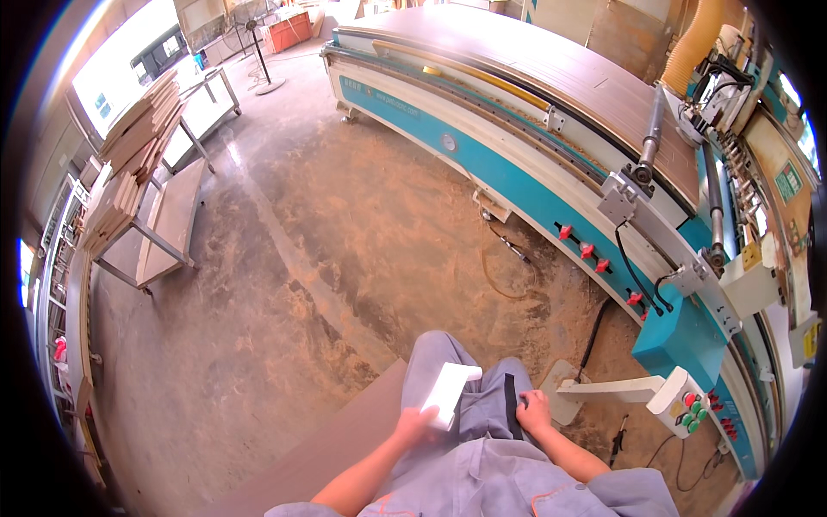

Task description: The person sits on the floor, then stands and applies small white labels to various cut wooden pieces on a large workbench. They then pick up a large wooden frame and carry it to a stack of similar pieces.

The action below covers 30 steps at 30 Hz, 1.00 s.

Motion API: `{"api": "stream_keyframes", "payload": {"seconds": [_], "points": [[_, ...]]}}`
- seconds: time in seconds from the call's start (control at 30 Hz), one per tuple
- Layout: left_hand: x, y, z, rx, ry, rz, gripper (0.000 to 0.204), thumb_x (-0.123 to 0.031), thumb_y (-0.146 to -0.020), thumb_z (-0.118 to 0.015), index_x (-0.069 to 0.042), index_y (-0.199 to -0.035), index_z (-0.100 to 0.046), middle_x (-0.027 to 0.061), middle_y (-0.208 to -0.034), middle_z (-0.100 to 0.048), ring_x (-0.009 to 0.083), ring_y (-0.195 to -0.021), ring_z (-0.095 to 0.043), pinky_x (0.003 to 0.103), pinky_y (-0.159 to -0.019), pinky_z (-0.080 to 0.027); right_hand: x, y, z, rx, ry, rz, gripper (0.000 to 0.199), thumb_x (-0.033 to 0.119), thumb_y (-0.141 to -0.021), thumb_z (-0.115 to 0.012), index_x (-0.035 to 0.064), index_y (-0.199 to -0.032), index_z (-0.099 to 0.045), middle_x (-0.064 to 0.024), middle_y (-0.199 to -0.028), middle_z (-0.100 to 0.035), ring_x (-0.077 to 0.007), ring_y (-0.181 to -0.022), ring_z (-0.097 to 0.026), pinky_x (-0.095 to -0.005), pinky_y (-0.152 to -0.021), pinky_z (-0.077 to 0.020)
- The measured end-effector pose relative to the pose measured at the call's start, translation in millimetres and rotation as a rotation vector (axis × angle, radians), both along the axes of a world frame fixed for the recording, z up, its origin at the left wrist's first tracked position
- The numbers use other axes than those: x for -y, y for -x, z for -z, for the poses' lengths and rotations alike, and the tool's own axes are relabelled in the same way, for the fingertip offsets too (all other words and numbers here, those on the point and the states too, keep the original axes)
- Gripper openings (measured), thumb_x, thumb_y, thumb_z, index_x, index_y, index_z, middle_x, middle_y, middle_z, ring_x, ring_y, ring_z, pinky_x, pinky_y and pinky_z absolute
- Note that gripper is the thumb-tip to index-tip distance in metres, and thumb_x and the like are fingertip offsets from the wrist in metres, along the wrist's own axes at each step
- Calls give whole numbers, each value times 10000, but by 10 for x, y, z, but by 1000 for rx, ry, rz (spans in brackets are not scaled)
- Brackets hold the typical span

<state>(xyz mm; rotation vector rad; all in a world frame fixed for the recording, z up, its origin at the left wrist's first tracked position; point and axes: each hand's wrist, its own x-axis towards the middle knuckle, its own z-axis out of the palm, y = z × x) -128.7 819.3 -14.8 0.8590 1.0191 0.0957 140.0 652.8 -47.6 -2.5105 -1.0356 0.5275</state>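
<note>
My left hand (pixel 417 425) is closed on the lower edge of a bright white flat rectangular object (pixel 447 395), held above my lap. A short part juts out at its upper right corner; its surface is too bright to show any detail. My right hand (pixel 534 410) lies on my right thigh, beside the black stripe of the grey trousers (pixel 487 405). Its fingers are curled, and a small dark spot shows at the fingertips; whether they hold anything is hidden.
A long teal and white panel machine (pixel 482 164) curves along the right, with a control box (pixel 678 403) of red and green buttons near my right arm. Stacked boards (pixel 138 142) sit on a metal-framed cart at left. A brown board (pixel 327 439) lies beside me; sawdust covers the floor.
</note>
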Motion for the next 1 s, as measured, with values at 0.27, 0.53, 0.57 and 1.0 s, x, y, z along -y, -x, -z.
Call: {"api": "stream_keyframes", "payload": {"seconds": [0.27, 0.53, 0.57, 1.0], "points": [[-68, 34, 87, 21, 6, 4, 454, -358, -841, -583, 94, -821, -621, 161, -713, -645, 180, -446, -555, 281, -452, -466, -82, 19, 5, -5, 10, -1, 244, 136, -708, -552, 78, -931, -634, -133, -1016, -547, -302, -1022, -493, -387, -896, -415], [-75, 18, 77, 19, -3, -5, 447, -350, -842, -581, 94, -812, -621, 160, -700, -640, 187, -454, -563, 280, -441, -460, -86, 0, 17, -2, 29, 1, 257, 144, -705, -554, 84, -941, -634, -123, -1013, -546, -295, -1023, -491, -382, -902, -411], [-80, 18, 77, 17, 0, 0, 447, -349, -841, -581, 95, -812, -621, 162, -702, -641, 188, -454, -564, 281, -442, -461, -87, 2, 20, -2, 34, 5, 259, 145, -704, -555, 86, -943, -634, -122, -1013, -545, -294, -1023, -491, -381, -902, -412], [-84, 2, 55, -9, 8, -4, 450, -345, -843, -580, 102, -799, -609, 161, -678, -631, 182, -428, -547, 294, -479, -488, -59, -23, 82, 3, 25, 8, 260, 155, -702, -563, 100, -945, -634, -107, -1021, -543, -285, -1016, -495, -377, -894, -417]]}}
